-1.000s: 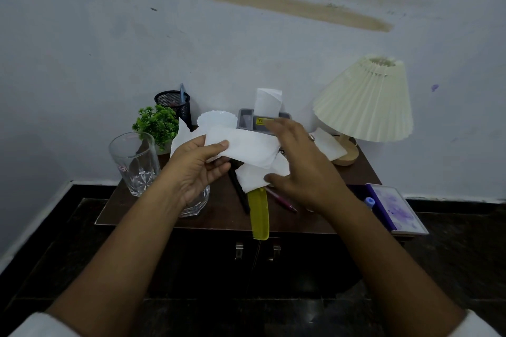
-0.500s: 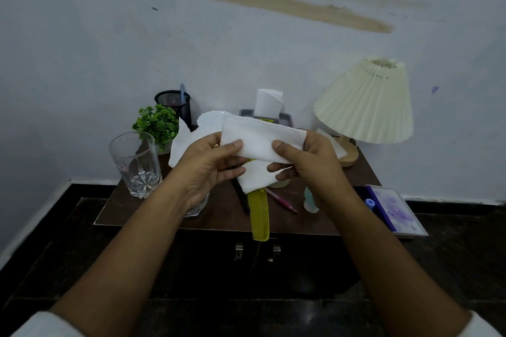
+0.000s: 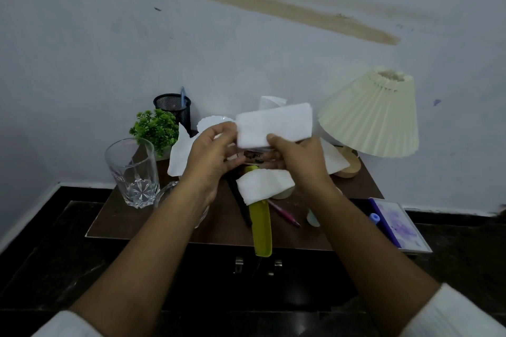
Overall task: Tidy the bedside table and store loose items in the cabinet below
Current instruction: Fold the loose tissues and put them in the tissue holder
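Both hands hold a folded white tissue (image 3: 273, 127) above the middle of the brown bedside table (image 3: 131, 216). My left hand (image 3: 212, 157) pinches its left edge and my right hand (image 3: 297, 157) pinches its lower edge. Below them lie another white tissue (image 3: 264, 186), a yellow comb (image 3: 261, 230) overhanging the front edge, a black pen (image 3: 241, 205) and a pink pen (image 3: 283, 216). More tissue (image 3: 178, 153) lies at the left, behind my left hand. The cabinet doors (image 3: 257, 265) under the table are closed.
A drinking glass (image 3: 132, 169) stands front left, with a small green plant (image 3: 156, 128) and a black mesh pen holder (image 3: 172, 108) behind it. A cream pleated lamp (image 3: 369, 115) stands at the right. A purple book (image 3: 397, 224) overhangs the right corner.
The tissue has been folded smaller and lifted higher, away from the table. Both hands moved up and closer together.
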Demonstrator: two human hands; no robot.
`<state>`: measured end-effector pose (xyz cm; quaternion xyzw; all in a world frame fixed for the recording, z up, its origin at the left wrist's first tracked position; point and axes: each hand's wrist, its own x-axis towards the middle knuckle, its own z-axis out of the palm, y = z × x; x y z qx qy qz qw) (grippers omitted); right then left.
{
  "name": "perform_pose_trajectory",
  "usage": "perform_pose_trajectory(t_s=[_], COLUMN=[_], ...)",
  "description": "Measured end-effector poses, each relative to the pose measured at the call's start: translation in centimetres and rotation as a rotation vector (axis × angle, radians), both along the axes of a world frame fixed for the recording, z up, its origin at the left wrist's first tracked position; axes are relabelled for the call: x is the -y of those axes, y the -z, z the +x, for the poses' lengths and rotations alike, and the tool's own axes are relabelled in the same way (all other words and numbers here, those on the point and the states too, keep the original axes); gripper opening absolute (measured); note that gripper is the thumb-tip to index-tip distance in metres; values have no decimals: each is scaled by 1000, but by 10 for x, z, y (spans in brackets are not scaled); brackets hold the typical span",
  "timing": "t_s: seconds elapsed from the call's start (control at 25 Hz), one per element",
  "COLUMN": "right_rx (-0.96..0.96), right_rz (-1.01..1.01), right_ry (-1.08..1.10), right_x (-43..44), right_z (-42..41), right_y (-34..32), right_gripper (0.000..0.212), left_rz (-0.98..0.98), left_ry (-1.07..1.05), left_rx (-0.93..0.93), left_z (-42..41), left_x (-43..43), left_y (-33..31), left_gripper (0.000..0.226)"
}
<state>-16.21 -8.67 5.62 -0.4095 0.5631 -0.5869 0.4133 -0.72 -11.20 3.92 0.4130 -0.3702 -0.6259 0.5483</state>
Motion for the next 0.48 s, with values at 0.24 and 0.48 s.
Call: perform_pose_trajectory(t_s=[0.24, 0.48], right_rx=[-391, -810], right_rz=[14, 8], right_ry=[152, 129], right_x=[70, 97], right_z=[-13, 1], right_y=[-17, -17], right_gripper=[19, 16], left_rz=[-9, -2], left_ry=[21, 22], left_rx=[20, 18], left_z=[7, 4], left_x=[26, 35], left_y=[-1, 4], left_gripper=[55, 60])
